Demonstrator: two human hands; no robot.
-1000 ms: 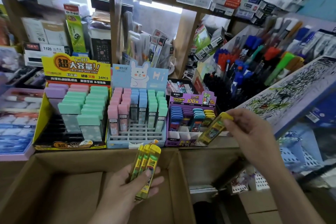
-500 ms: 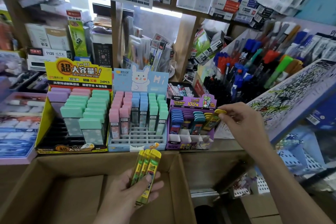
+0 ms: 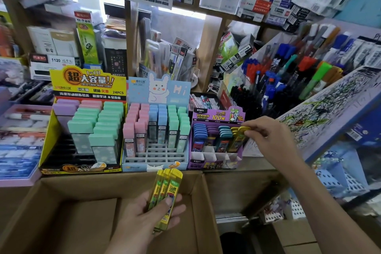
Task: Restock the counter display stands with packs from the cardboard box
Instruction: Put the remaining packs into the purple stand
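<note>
R hand point(image 3: 268, 139) pinch on yellow pack point(image 3: 237, 142) at purple stand point(image 3: 214, 164), L hand point(image 3: 144, 217) round maybe 3 packs point(image 3: 167, 186) over box point(image 3: 82, 188).

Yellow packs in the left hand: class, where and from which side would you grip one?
Likely the top end of the rightmost pack, pinched from above: the packs fan upward, tops clear of the left hand, whose thumb crosses their middles.

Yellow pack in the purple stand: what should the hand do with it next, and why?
Probably press it down and let go. The right hand pinches the cap of the slim yellow plastic pack, which stands in the right-hand column of the purple cardboard display stand. The left hand holds more yellow packs above the brown cardboard box.
</note>
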